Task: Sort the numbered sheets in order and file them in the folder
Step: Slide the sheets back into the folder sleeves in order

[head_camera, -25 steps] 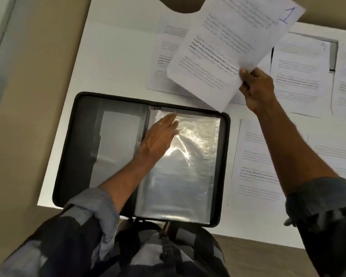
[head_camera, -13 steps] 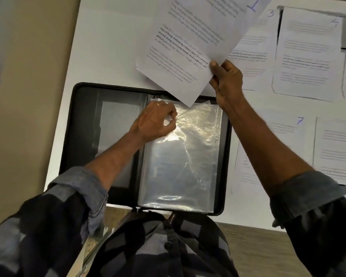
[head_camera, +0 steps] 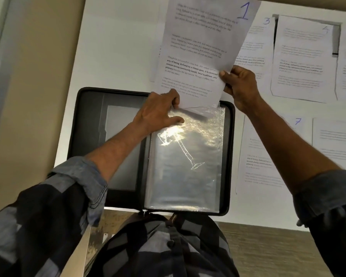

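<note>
Sheet 1 (head_camera: pixel 204 47) had dropped to the mouth of the sleeve (head_camera: pixel 188 166), which the left grip (head_camera: pixel 160 110) pinched open. The right grip (head_camera: pixel 238 84) clasped the sheet's edge just above. Filing looked underway.

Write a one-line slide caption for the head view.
Right hand holds sheet 1 at the clear sleeve in the open folder; left hand pinches the sleeve's top edge.

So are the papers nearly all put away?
Only just starting. The folder lies open. The right hand holds sheet 1 with its bottom edge at the top of the clear sleeve, which the left hand pinches open. On the table wait sheet 3, sheet 7 and others.
</note>
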Demonstrator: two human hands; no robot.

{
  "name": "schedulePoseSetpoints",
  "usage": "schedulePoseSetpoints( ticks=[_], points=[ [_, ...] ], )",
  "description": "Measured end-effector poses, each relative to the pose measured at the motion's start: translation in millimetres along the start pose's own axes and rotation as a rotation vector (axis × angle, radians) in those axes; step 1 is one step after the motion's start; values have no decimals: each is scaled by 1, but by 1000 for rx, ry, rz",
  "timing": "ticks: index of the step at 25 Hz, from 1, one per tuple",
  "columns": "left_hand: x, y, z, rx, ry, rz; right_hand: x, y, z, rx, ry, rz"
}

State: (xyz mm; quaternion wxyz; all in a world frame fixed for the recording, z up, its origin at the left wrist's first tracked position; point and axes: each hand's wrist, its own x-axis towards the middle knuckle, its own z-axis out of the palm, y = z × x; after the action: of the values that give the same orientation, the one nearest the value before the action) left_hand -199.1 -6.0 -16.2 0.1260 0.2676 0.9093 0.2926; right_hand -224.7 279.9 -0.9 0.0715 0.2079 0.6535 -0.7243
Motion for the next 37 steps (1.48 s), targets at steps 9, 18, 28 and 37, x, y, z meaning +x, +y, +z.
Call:
schedulePoseSetpoints(
  ticks=[9,18,28,37],
  points=[
    [16,-47,-42,24,-234,-89,14,-1,-10,-98,-60,39],
    [21,-51,-40,70,-185,-26,28,-2,-10,-78,-60,131],
    [49,-40,-54,176,-362,111,30,-3,-14,-96,-86,153],
    [61,-43,-61,28,-588,13,25,-1,-16,-121,-126,111]
  ],
)
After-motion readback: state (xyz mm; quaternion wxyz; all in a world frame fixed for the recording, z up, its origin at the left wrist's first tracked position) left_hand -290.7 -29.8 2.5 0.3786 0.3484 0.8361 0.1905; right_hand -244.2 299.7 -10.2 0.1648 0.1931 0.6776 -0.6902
